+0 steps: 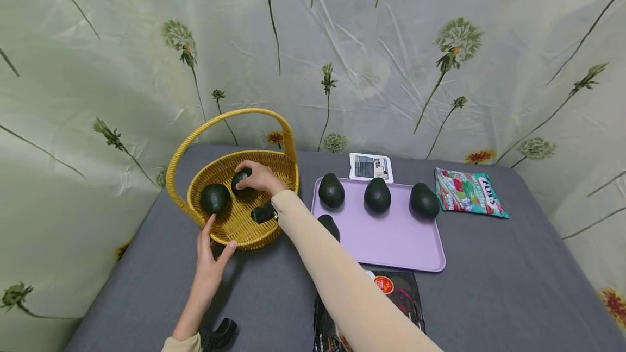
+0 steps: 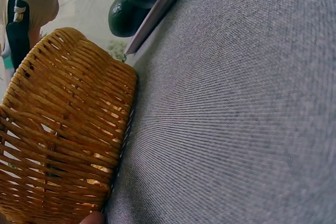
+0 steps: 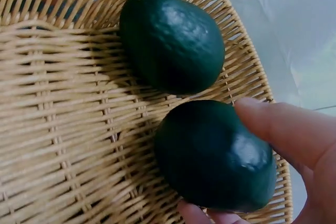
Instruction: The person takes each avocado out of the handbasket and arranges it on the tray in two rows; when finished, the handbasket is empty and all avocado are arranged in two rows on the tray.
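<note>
In the head view, a yellow wicker basket (image 1: 239, 226) with a tall handle stands at the left of the table. My right hand (image 1: 259, 178) reaches into it and grips a dark green avocado (image 1: 240, 181). In the right wrist view, the thumb lies on top of this avocado (image 3: 215, 156) and fingertips show under it. A second avocado (image 1: 215, 199) lies beside it in the basket. My left hand (image 1: 207, 273) is at the basket's near side, its fairly straight fingers and thumb touching the rim. In the left wrist view, one fingertip (image 2: 93, 217) shows low against the wicker wall.
A lilac tray (image 1: 391, 243) right of the basket bears several avocados, one partly behind my right sleeve. Behind it lies a white labelled packet (image 1: 370, 167); at right, a teal snack bag (image 1: 469, 193). A black package (image 1: 406, 292) lies in front, partly under the right forearm.
</note>
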`<state>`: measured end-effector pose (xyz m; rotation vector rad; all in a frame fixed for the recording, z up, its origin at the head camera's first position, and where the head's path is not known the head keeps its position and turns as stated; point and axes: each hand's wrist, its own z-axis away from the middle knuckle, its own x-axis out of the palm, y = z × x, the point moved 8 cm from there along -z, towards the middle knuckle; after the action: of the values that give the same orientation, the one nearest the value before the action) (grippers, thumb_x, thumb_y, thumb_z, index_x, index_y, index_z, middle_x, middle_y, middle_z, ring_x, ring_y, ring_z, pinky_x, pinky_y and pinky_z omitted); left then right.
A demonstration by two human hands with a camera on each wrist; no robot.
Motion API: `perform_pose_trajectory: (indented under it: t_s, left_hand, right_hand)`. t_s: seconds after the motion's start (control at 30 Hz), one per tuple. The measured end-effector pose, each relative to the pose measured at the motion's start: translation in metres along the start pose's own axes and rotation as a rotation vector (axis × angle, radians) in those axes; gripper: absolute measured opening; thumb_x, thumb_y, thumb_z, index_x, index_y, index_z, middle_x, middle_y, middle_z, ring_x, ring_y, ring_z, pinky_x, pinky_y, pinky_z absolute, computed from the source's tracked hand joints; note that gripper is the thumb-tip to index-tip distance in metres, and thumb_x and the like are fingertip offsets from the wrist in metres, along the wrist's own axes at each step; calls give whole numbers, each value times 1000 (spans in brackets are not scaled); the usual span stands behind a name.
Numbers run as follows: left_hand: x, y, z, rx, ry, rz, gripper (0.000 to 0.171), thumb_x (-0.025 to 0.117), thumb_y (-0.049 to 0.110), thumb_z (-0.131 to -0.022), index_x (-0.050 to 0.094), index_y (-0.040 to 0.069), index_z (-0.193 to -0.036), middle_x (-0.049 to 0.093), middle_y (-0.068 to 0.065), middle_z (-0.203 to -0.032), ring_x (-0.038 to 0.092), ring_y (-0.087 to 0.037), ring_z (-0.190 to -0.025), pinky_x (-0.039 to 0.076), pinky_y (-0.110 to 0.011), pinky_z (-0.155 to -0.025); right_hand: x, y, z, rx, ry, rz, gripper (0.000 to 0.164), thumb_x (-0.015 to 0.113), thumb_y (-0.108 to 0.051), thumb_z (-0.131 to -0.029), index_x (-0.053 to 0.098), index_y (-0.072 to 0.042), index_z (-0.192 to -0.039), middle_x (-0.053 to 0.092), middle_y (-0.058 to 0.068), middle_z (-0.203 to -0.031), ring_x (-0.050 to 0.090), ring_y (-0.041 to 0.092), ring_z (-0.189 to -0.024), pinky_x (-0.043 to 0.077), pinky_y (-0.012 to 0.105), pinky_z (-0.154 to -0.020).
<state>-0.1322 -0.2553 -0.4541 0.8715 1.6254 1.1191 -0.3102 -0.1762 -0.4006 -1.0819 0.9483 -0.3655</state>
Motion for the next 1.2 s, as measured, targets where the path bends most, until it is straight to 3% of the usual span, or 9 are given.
perform_pose_trajectory:
  t_s: [0.2,0.4,0.57,0.63,0.8,1.0,1.2]
  left_hand:
    - [1,-1,1,-18,-8,1,74,56,12,-97,11,14,-155,7,-20,-153,9,-43,-138,14,-66,-102]
    - [2,0,1,-32,-1,3,74,57,12,-97,11,15,-155,6,-18,-153,11,-44,-137,16,-66,-101]
    - [3,2,1,-28,-1,3,73,57,11,-96,12,15,-155,6,-18,-154,10,-43,-137,16,-65,-102]
    - [2,2,1,-25,-1,2,74,57,11,-96,12,14,-155,6,-18,-154,9,-43,-138,15,-65,-102]
    - [1,1,2,-26,4,-1,74,57,11,-96,12,13,-154,6,-19,-153,8,-42,-138,14,-65,-102]
    - [1,-1,2,-47,2,-3,75,57,14,-96,11,15,-155,4,-19,-153,6,-42,-138,14,-67,-102]
    - [3,-1,1,-80,-5,2,76,58,17,-97,9,18,-155,2,-16,-154,4,-41,-139,13,-67,-101]
  right_hand:
    - [-17,-2,10,-72,-50,3,30,66,-16,-92,56,-12,-120,54,7,-122,53,21,-98,43,31,-78]
    - [-52,-5,31,-197,-139,88,36,59,-23,-97,50,-16,-131,41,4,-142,45,22,-123,39,36,-96]
    - [-88,6,64,-221,-137,-2,43,61,-27,-95,47,-18,-135,41,3,-142,45,25,-122,44,42,-90]
    - [-103,15,80,-216,-119,-36,44,61,-27,-95,46,-20,-136,45,4,-136,50,26,-114,47,44,-85]
    - [-137,45,123,-182,-78,-69,48,60,-24,-95,42,-19,-139,52,12,-123,56,28,-105,47,48,-88]
    - [-166,90,173,-121,-8,-52,48,60,-25,-95,41,-17,-139,51,15,-129,52,33,-115,43,48,-90]
    - [-178,135,216,-31,65,7,48,62,-31,-94,44,-21,-137,45,15,-136,43,39,-122,40,53,-90]
